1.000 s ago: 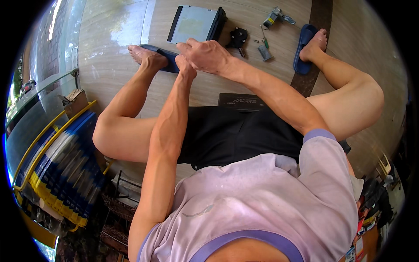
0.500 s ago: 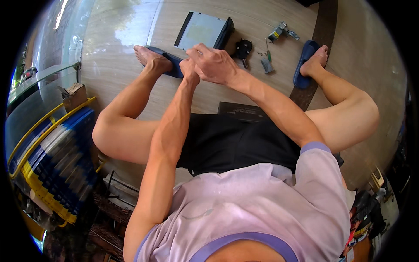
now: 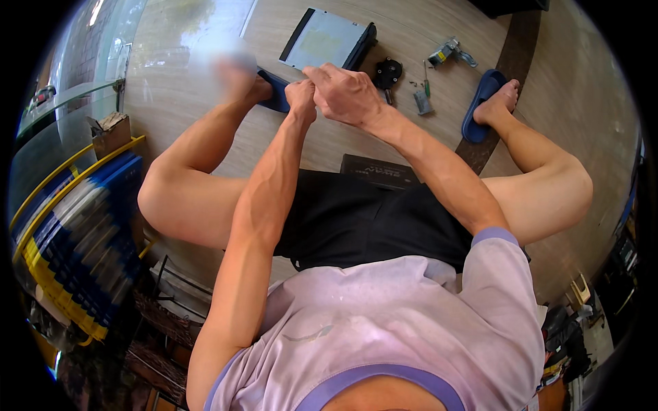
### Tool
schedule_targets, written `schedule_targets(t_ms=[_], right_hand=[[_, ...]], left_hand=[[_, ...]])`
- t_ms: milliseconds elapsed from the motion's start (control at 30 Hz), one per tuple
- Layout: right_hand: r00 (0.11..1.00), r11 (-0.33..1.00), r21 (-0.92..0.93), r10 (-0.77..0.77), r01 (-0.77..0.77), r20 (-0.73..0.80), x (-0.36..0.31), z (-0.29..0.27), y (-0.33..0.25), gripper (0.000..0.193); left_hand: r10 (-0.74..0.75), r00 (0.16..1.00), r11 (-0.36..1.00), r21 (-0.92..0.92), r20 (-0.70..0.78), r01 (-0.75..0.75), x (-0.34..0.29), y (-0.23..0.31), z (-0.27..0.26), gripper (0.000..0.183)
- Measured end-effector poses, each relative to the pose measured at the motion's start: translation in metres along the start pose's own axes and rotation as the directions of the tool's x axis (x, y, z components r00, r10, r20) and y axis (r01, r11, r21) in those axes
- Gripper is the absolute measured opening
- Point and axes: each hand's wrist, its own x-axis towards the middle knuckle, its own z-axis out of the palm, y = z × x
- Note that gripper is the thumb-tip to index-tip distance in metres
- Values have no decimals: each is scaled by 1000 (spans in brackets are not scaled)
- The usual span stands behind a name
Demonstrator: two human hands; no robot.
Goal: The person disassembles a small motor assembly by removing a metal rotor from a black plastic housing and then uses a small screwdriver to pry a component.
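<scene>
My left hand (image 3: 301, 101) is closed, held out low over the floor between my legs. Close against it, my right hand (image 3: 348, 96) is closed too, its fingers curled toward the left one's thumb side. Whatever they pinch is hidden by the fingers. Just beyond them lies a flat silver metal unit with a black front (image 3: 326, 42). To its right sit a round black part with a short stem (image 3: 388, 71), a silver metal mechanism (image 3: 449, 52), a small green-handled screwdriver (image 3: 426, 83) and a small grey block (image 3: 423, 103).
A dark flat box (image 3: 379, 170) lies between my thighs. Blue sandals (image 3: 482, 103) are at my feet. On the left stands a yellow-framed rack (image 3: 82, 181) of blue packages with a torn carton (image 3: 110, 135) on it, beside a glass panel (image 3: 68, 96).
My right hand has drawn slightly to the right, overlapping the left hand less. Both stay closed. The view has shifted a little, and the floor items lie as before.
</scene>
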Motion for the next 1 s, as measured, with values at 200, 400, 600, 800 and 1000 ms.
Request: schedule_targets(t_ms=[200,400,600,800,1000], right_hand=[[999,999,19,-36,36,-22,0,-2,1,29],[965,982,-79,185,-173,185,1,-4,-3,42],[986,996,29,-81,86,-145,0,-2,0,25],[996,989,-147,29,-16,82,-1,6,4,35],[991,998,-35,-56,52,-122,-7,4,4,35]], left_hand=[[-120,993,992,28,-14,121,-4,7,0,21],[-113,993,978,-180,-21,107,-17,35,6,20],[-98,995,994,-39,-1,98,-20,49,6,24],[-222,975,969,-119,-24,217,-24,54,4,26],[88,993,992,86,76,-95,-31,73,4,33]])
